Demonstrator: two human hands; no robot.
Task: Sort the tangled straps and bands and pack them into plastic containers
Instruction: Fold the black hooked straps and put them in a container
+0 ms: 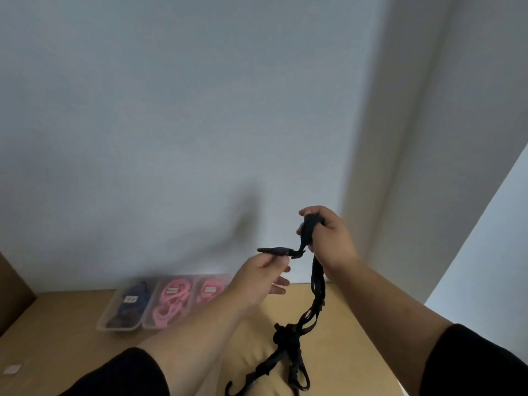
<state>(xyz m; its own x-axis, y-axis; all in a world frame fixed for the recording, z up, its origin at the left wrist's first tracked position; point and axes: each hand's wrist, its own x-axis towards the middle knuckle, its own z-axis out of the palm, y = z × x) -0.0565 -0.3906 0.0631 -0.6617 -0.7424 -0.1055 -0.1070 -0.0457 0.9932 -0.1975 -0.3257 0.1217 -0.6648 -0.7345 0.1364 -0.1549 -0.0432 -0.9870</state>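
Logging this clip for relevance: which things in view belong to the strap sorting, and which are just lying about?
Part of the job:
- black straps, gripped by the right hand, end pinched by the left hand
- plastic containers holding dark blue bands and pink bands

Lying about:
- small white piece on the table
- brown panel at left

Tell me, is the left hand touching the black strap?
Touching. The head view shows the left hand pinching the black strap's end between thumb and fingers.

Wooden table (71, 335), white wall (171, 110)
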